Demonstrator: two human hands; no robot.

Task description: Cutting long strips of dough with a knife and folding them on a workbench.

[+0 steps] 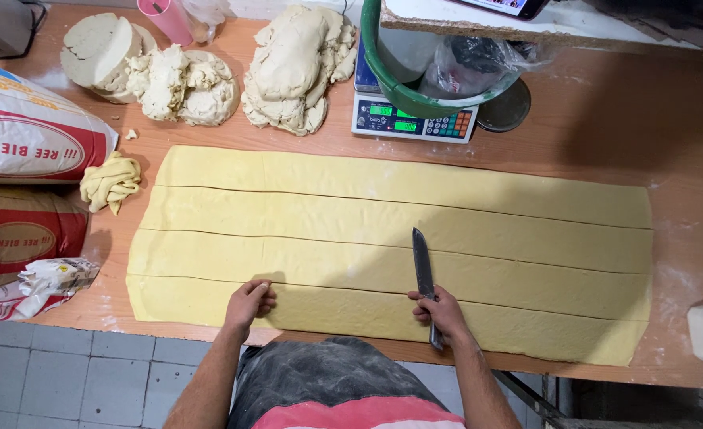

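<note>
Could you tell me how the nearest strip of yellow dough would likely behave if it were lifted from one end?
The nearest dough strip is long, thin and flat, so it would probably sag and stretch. The left hand presses on it, which suggests it is soft. The twisted dough scraps have folded limply, which hints at the same floppiness.

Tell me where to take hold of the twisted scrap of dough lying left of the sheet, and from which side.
Grip the twisted dough scrap across its thick upper bundle, coming from above with the fingers spread. Its strands hang loose toward the lower end, and flour bags crowd its left side, so a side approach looks awkward.
</note>
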